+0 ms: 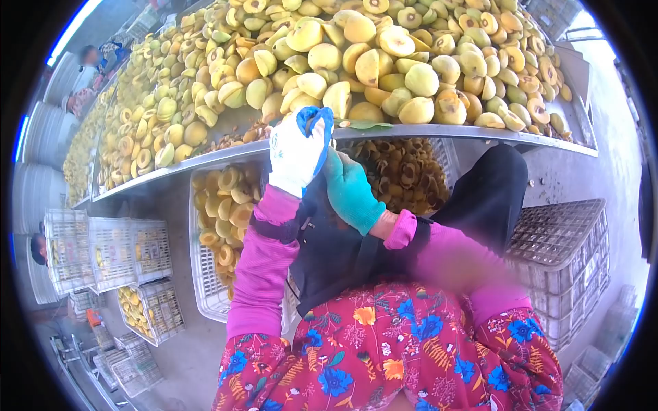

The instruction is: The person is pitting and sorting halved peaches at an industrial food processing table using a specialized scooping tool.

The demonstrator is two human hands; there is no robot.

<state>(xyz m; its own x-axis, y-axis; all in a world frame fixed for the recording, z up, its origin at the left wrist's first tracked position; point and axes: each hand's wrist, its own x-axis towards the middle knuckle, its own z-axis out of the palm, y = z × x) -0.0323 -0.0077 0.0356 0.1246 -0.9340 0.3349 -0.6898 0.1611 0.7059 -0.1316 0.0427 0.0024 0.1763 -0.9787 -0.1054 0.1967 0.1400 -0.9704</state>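
My left hand [296,152], in a white glove with blue-coated fingers, is closed at the near edge of the metal table [226,157]. Pressed close to it is my right hand [353,188], in a teal glove, its fingers also curled. Whatever lies between the two hands is hidden by the gloves. Just beyond them, a heap of halved yellow-green peaches [356,65] covers the table. A green leaf [367,125] lies on the rim to the right of my hands.
Below the table edge stand a white crate [203,284] of peach halves and another holding brownish peach pieces [404,171]. Stacked crates [558,267] are at right, more crates [110,250] at left. Another person [96,58] is at far left.
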